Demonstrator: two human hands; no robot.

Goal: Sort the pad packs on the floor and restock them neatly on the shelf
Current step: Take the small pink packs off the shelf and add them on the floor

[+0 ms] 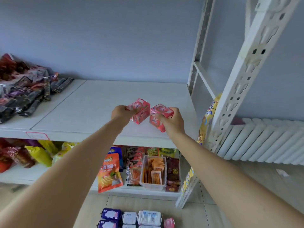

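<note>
Two pink pad packs held over the white upper shelf (102, 102), one per hand. The left hand (120, 113) grips the left pink pack (140, 111) by its near-left end, fingers curled round that end; the pack's long axis runs from upper left to lower right, its far corner tilted upward. The right hand (171, 121) grips the right pink pack (160, 116) from the right side, thumb across its front face; this pack tilts the opposite way, so the two packs nearly meet at their inner edges above the shelf front. On the floor (230, 195) below, in a row: two purple packs (111, 214), several white packs (148, 217) whose exact number is cut off by the frame, and one further pink pack (169, 222).
</note>
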